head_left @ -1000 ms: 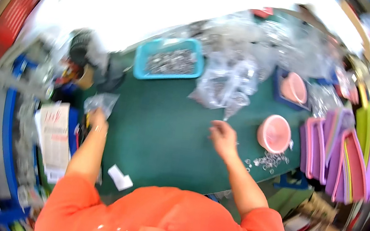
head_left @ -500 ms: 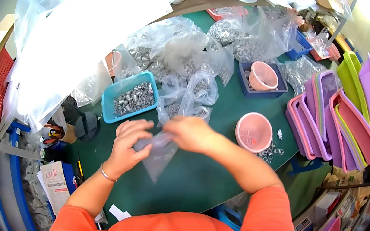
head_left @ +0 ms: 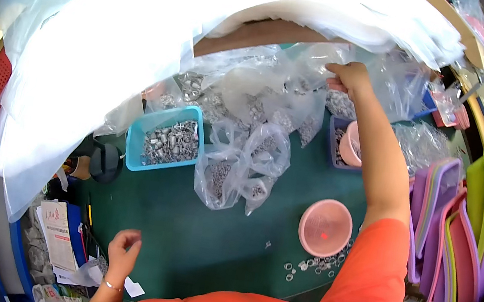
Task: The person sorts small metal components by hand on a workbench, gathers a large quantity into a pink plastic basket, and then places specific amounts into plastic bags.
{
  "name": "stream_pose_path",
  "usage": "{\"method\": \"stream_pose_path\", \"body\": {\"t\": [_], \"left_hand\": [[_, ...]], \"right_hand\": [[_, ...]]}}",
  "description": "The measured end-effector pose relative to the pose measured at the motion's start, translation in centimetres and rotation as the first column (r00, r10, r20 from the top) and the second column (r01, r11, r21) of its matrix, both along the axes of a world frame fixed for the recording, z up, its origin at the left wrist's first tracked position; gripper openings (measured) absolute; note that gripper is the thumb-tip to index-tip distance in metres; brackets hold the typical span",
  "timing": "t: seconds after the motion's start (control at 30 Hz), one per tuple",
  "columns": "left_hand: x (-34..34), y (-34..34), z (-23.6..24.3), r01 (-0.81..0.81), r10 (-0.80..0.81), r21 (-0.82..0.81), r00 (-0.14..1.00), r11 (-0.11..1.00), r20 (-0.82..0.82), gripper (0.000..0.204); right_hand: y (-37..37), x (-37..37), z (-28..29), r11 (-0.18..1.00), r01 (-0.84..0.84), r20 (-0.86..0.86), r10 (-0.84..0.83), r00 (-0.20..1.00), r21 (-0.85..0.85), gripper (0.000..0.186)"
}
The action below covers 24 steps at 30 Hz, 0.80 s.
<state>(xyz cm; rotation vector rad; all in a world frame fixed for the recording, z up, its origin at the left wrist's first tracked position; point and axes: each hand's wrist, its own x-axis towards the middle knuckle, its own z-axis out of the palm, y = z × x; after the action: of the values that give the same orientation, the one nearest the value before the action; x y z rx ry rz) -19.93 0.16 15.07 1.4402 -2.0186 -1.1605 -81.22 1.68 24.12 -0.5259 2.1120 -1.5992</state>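
My right hand (head_left: 351, 80) is stretched out to the far side of the table, over the clear plastic bags (head_left: 321, 57). Its fingers are apart, with nothing visible between them. Near the front left edge my left hand (head_left: 124, 250) hovers with loosely curled fingers and thumb apart, apparently holding nothing. Two knotted clear bags of small metal parts (head_left: 218, 175) lie mid-table. Left of them stands a turquoise tray (head_left: 132, 152) full of metal rings or clamps (head_left: 171, 142). A pink round basket (head_left: 325, 226) sits below my right forearm, loose metal rings (head_left: 325, 264) beside it.
White sheets (head_left: 99, 71) are piled high on the left and across the back. Stacked coloured bins (head_left: 456, 240) stand at the right. A blue-grey tray (head_left: 333, 154) holds a small pink cup (head_left: 350, 144). A newspaper (head_left: 57, 233) and a pen (head_left: 89, 214) lie at left.
My right hand has left the small clear bag at mid-table and reached far right. My left hand has drawn back toward the front left. The small bag is gone from between them; the view has shifted.
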Motion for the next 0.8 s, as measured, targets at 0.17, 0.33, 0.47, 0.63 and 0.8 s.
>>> {"method": "stream_pose_path", "body": {"t": [0.17, 0.33, 0.47, 0.63, 0.8], "left_hand": [[1.0, 2.1, -0.5, -0.16, 0.162, 0.11, 0.987, 0.981, -0.004, 0.013], [0.1, 3.1, -0.4, -0.195, 0.199, 0.144, 0.98, 0.97, -0.014, 0.012], [-0.8, 3.8, -0.1, -0.216, 0.224, 0.218, 0.975, 0.952, -0.012, 0.013], [-2.6, 3.8, 0.9, -0.23, 0.218, 0.281, 0.973, 0.932, 0.074, 0.013], [-2.1, 3.7, 0.6, -0.184, 0.18, 0.212, 0.983, 0.96, 0.037, 0.013]], "right_hand": [[-10.3, -8.5, -3.9, 0.995, 0.041, 0.025, -0.039, 0.999, -0.086, 0.026], [-17.3, -13.2, -8.7, 0.995, 0.069, -0.08, -0.075, 0.994, -0.067, 0.023], [-18.4, -13.6, -13.7, 0.975, 0.02, -0.35, 0.06, 0.935, 0.221, 0.021], [-14.7, -12.9, -19.8, 0.851, -0.013, -0.62, 0.393, 0.679, 0.525, 0.021], [-9.3, -12.2, -20.2, 0.979, -0.073, -0.359, 0.138, 0.923, 0.189, 0.021]]}}
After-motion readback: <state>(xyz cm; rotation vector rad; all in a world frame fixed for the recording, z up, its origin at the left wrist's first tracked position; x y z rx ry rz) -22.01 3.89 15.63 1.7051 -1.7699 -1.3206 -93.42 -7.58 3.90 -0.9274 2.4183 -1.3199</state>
